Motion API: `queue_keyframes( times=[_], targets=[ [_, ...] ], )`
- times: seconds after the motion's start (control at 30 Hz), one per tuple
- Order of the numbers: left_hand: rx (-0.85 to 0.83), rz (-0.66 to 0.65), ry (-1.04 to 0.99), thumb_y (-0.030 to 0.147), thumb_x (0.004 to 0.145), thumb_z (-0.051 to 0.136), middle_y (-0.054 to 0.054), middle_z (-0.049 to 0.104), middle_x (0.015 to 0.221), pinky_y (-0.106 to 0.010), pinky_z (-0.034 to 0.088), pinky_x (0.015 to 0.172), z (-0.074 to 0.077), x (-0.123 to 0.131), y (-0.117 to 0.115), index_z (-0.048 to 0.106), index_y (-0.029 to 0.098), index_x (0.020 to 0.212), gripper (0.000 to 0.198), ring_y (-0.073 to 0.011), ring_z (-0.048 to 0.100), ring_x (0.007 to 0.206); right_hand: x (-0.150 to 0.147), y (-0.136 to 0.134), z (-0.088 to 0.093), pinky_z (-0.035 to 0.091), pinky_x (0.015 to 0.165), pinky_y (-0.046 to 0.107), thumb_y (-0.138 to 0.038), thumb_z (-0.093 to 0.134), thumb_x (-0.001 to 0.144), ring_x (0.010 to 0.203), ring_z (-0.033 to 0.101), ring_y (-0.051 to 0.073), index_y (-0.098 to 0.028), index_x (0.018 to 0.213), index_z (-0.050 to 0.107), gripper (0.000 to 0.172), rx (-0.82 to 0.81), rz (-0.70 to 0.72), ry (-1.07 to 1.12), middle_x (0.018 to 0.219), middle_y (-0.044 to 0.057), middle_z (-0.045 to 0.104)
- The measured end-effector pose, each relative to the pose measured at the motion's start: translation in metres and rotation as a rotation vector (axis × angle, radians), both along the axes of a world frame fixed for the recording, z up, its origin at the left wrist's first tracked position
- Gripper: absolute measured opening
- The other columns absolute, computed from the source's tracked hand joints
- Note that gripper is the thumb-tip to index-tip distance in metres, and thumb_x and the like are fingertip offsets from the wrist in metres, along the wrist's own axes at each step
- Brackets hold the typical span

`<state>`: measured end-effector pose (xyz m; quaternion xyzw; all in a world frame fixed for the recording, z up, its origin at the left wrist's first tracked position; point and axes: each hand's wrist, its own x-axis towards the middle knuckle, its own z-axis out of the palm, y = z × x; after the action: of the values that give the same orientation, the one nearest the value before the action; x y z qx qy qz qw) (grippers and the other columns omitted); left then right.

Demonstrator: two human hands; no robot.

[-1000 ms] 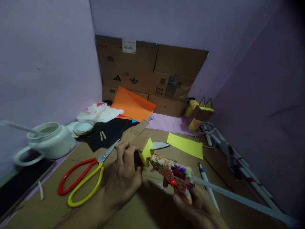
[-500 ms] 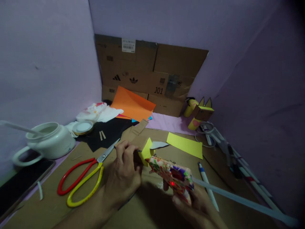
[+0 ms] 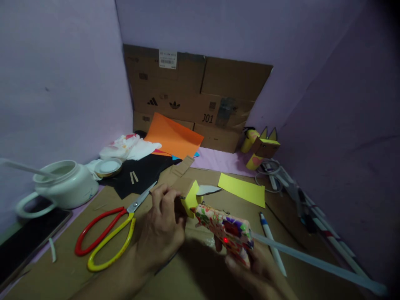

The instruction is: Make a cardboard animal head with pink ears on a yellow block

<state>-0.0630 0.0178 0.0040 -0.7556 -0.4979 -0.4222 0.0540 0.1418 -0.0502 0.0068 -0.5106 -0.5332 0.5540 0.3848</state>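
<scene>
My left hand (image 3: 164,221) is closed around a small cardboard box (image 3: 184,188) that has a yellow paper face (image 3: 191,199) on its right side. A flowered hot glue gun (image 3: 223,227) sits in my right hand (image 3: 250,266), its red light lit and a long clear glue stick (image 3: 315,260) coming out of its back. The gun's nozzle meets the lower part of the yellow face; whether it touches I cannot tell. Behind the gun a pale pointed piece (image 3: 208,190) sticks out to the right of the box. Left of my left hand lie open scissors (image 3: 128,214) with red and yellow handles.
A white pot (image 3: 67,183) and a dark phone (image 3: 31,237) stand at the left. Yellow paper (image 3: 242,189) and a pen (image 3: 272,243) lie to the right. Orange paper (image 3: 175,135) is at the back, before an upright cardboard sheet (image 3: 184,87). A yellow-and-brown cardboard figure (image 3: 265,148) stands back right.
</scene>
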Motion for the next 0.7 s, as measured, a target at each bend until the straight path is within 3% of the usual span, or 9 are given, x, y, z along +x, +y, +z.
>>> queue_keyframes(
  times=[0.2, 0.43, 0.7],
  targets=[
    [-0.027, -0.001, 0.008, 0.001, 0.064, 0.053, -0.013, 0.042, 0.118, -0.038, 0.06, 0.078, 0.0005, -0.0006, 0.0001, 0.042, 0.017, 0.113, 0.052, -0.0293, 0.056, 0.107, -0.0004, 0.0009, 0.0019, 0.05, 0.079, 0.035, -0.049, 0.062, 0.08, 0.084, 0.062, 0.026, -0.022, 0.098, 0.07, 0.033, 0.006, -0.02, 0.012, 0.09, 0.007, 0.069],
    [0.005, -0.016, 0.001, 0.002, 0.066, 0.051, -0.013, 0.043, 0.116, -0.039, 0.061, 0.074, -0.0005, -0.0012, 0.0004, 0.042, 0.017, 0.112, 0.05, -0.0292, 0.057, 0.105, 0.0028, 0.0002, -0.0008, 0.049, 0.081, 0.037, -0.046, 0.062, 0.08, 0.088, 0.062, 0.029, -0.022, 0.094, 0.072, 0.03, 0.038, -0.07, -0.103, 0.089, 0.008, 0.07],
    [-0.016, -0.027, -0.013, 0.002, 0.066, 0.051, -0.013, 0.043, 0.117, -0.041, 0.061, 0.076, -0.0004, -0.0009, 0.0002, 0.042, 0.018, 0.113, 0.05, -0.0292, 0.057, 0.105, 0.0016, 0.0031, -0.0007, 0.05, 0.077, 0.034, -0.04, 0.06, 0.082, 0.083, 0.062, 0.025, -0.021, 0.094, 0.07, 0.025, 0.081, -0.052, -0.048, 0.088, 0.007, 0.069]
  ],
)
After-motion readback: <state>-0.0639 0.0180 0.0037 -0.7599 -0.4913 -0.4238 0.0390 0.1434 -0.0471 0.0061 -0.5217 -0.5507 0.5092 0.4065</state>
